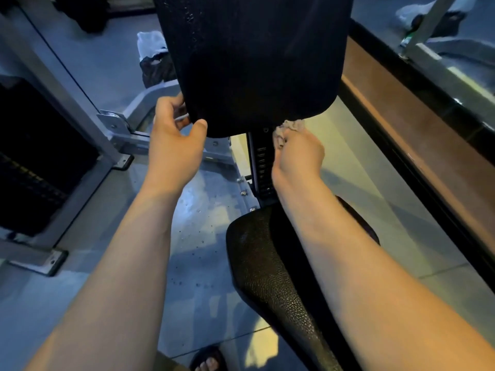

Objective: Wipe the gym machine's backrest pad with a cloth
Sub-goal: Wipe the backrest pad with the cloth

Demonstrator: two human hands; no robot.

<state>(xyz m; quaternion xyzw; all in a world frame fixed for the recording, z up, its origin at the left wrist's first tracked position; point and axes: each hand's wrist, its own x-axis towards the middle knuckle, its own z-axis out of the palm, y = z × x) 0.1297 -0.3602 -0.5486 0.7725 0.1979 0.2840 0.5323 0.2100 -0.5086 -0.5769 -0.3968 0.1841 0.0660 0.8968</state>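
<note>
1. Backrest pad (254,62) stands upright on its post (261,162) above the seat pad (257,263). Its dark front fills the top middle of our view.
2. Our left hand (174,140) grasps the pad's lower left corner, thumb on the front and fingers curled round the side edge, steadying it.
3. Our right hand (297,153) is clenched round a bunched pale cloth (290,127), held at the pad's lower right edge. We cannot tell whether the cloth touches the pad there.
4. We judge the wiping to be at the bottom of a pass. Droplets (191,17) glisten near the upper left of the face, so that part seems unwiped.
5. Next, we reckon, the cloth must rise onto the face, press flat, and sweep toward the wet upper left, with the left hand bracing the corner.
</note>
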